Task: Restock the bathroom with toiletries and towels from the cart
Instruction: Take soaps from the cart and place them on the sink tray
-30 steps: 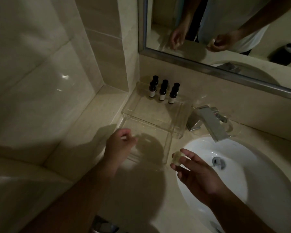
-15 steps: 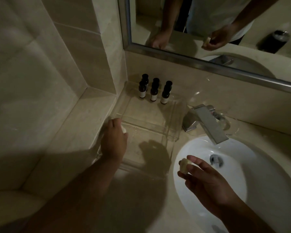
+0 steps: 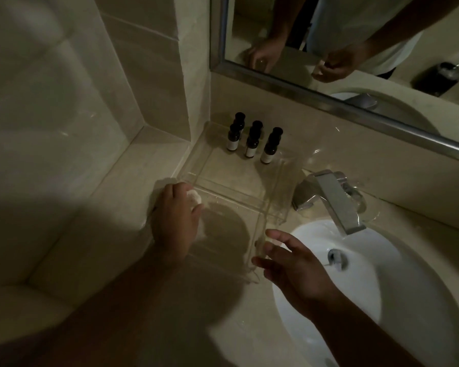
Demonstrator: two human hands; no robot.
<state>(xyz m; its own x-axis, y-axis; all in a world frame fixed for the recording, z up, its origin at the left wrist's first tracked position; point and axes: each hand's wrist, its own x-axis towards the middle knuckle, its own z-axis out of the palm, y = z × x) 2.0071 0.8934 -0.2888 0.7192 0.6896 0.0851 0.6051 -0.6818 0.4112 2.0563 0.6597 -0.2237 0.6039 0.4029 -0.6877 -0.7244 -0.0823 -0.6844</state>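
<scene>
A clear acrylic tray (image 3: 236, 193) sits on the beige counter in the wall corner. Three small dark bottles (image 3: 251, 144) with white labels stand at its back. My left hand (image 3: 175, 221) grips a small pale round soap (image 3: 194, 196) at the tray's left rim. My right hand (image 3: 297, 266) is at the tray's front right corner. It pinches a second pale soap (image 3: 268, 239) between thumb and fingers, and the fingers partly hide that soap.
A white round sink (image 3: 382, 287) lies right of the tray, with a chrome faucet (image 3: 334, 200) behind it. A framed mirror (image 3: 355, 35) above reflects both hands. Tiled walls close in the left side, with a beige ledge (image 3: 133, 181) beside the tray.
My left hand has carried its soap forward to the tray's left rim. My right hand has moved left from over the sink to the tray's front right corner.
</scene>
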